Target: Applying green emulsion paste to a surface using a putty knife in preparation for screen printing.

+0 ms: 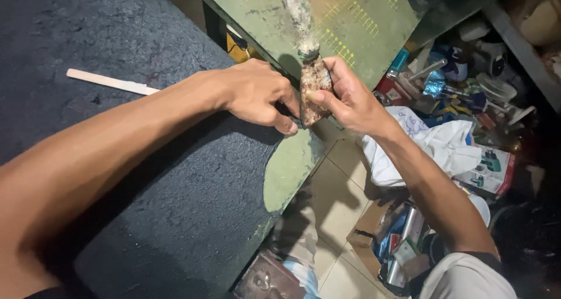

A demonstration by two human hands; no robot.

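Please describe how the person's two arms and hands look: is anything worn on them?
Both forearms are bare, with no gloves, rings or watch visible. The left hand and right hand are uncovered. At the right upper arm a light short sleeve with a dark edge shows. The left arm's sleeve is out of view.

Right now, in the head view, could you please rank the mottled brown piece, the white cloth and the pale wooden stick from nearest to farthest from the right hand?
1. Mottled brown piece: gripped by the right hand, with the left hand also on it.
2. White cloth: just below and right of the hand, on the cluttered floor.
3. Pale wooden stick: far left, on the dark mat.
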